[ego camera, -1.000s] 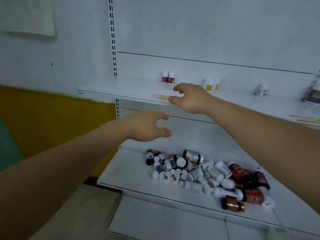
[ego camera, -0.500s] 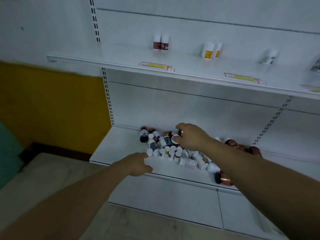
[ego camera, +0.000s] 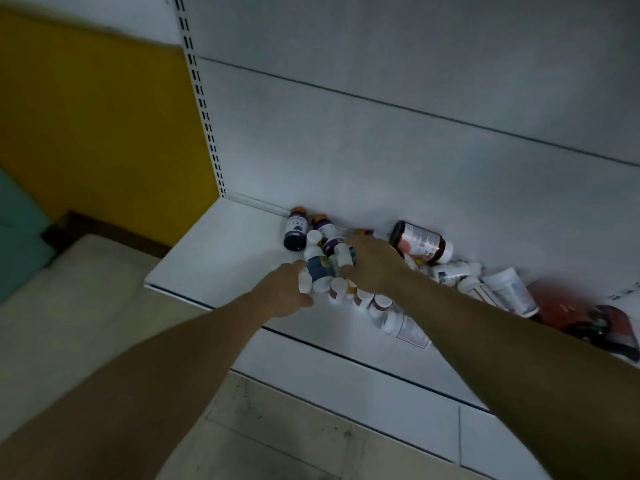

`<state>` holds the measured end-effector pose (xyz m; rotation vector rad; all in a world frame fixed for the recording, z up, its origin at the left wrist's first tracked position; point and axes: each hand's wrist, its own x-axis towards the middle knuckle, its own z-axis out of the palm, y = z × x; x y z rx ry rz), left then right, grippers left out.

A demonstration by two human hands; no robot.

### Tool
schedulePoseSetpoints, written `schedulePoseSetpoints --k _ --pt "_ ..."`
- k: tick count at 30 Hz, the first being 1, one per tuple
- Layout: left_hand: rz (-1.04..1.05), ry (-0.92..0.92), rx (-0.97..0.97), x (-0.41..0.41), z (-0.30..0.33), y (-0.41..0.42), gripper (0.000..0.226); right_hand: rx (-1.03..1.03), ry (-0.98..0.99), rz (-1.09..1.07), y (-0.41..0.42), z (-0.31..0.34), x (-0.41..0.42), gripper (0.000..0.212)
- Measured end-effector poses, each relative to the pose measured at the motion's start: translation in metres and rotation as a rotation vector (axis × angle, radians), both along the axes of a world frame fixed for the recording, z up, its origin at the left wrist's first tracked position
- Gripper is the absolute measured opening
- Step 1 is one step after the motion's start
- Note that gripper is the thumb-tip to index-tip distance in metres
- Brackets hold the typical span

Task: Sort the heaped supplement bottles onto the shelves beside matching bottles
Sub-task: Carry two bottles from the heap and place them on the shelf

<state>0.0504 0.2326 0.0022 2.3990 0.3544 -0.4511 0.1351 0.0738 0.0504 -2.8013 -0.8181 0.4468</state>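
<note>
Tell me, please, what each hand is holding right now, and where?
Both hands, left and right, reach into the bottle heap; whether either grips a bottle cannot be told.

One head view, tilted down at the low shelf

A single wide-angle head camera looks forward and down, close over both forearms. The left hand [ego camera: 284,292] and right hand [ego camera: 372,266] sit mid-frame; the white shelf [ego camera: 214,258] spreads beneath them, floor nearest the camera.

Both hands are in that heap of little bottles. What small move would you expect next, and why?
Probably lifting the small blue-labelled bottle clear of the heap. It stands up between the left hand and right hand, both pressed in around it, and no sorted bottles are in view on this lower shelf.
</note>
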Motion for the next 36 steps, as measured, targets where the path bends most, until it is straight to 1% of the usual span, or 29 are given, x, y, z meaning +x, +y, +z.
schedulePoseSetpoints --k 1,3,5,7,9,11,13,15,17,18,19,20,22,23,25,27,29,31,32,34,36 --pt "0.018 -0.024 0.008 0.001 -0.010 0.001 0.074 0.006 -0.017 0.046 0.007 -0.008 0.004 0.044" --pt "0.058 -0.108 0.036 0.002 -0.027 0.003 0.058 0.009 -0.103 0.131 0.019 -0.024 0.013 0.038" --pt "0.144 -0.186 0.034 0.002 -0.039 0.008 0.042 -0.024 -0.207 0.201 0.030 -0.035 0.019 0.035" --pt "0.249 -0.227 -0.001 0.000 -0.045 0.017 0.036 -0.126 -0.279 0.242 0.044 -0.044 0.020 0.039" --pt "0.372 -0.260 -0.072 -0.002 -0.048 0.030 0.034 -0.263 -0.300 0.251 0.059 -0.051 0.019 0.051" --pt "0.517 -0.290 -0.211 -0.005 -0.048 0.041 0.032 -0.373 -0.330 0.265 0.069 -0.060 0.017 0.062" --pt "0.663 -0.278 -0.483 -0.010 -0.044 0.050 0.025 -0.405 -0.324 0.266 0.075 -0.070 0.015 0.064" --pt "0.770 -0.204 -0.784 -0.016 -0.035 0.055 0.026 -0.438 -0.307 0.263 0.079 -0.074 0.012 0.064" --pt "0.824 -0.176 -0.947 -0.020 -0.025 0.060 0.030 -0.424 -0.315 0.262 0.083 -0.075 0.008 0.064" --pt "0.842 -0.177 -0.997 -0.024 -0.018 0.062 0.030 -0.333 -0.306 0.236 0.085 -0.072 0.005 0.062" --pt "0.853 -0.183 -1.036 -0.027 -0.011 0.065 0.030 -0.164 -0.265 0.181 0.086 -0.066 0.002 0.058" --pt "0.856 -0.186 -1.084 -0.032 -0.002 0.066 0.029 0.067 -0.138 0.069 0.087 -0.055 -0.003 0.052" --pt "0.835 -0.183 -1.177 -0.042 0.019 0.067 0.028 0.561 0.281 -0.229 0.084 -0.024 -0.015 0.041" --pt "0.820 -0.179 -1.218 -0.048 0.032 0.067 0.025 0.741 0.491 -0.353 0.080 -0.008 -0.024 0.038" --pt "0.763 -0.182 -1.272 -0.058 0.060 0.065 0.023 0.968 0.776 -0.487 0.069 0.021 -0.042 0.036" --pt "0.658 -0.192 -1.305 -0.066 0.092 0.061 0.022 1.154 0.954 -0.528 0.051 0.044 -0.059 0.035" --pt "0.575 -0.194 -1.347 -0.071 0.124 0.053 0.023 1.295 1.034 -0.604 0.031 0.065 -0.075 0.035" --pt "0.506 -0.195 -1.369 -0.073 0.155 0.039 0.026 1.373 1.051 -0.642 0.013 0.089 -0.094 0.035" --pt "0.464 -0.196 -1.382 -0.074 0.169 0.031 0.028 1.394 1.017 -0.636 0.004 0.103 -0.103 0.033" --pt "0.380 -0.186 -1.409 -0.079 0.196 0.011 0.029 1.405 0.880 -0.634 -0.016 0.127 -0.123 0.027" --pt "0.293 -0.168 -1.412 -0.087 0.219 -0.012 0.024 1.415 0.743 -0.641 -0.040 0.149 -0.142 0.023"
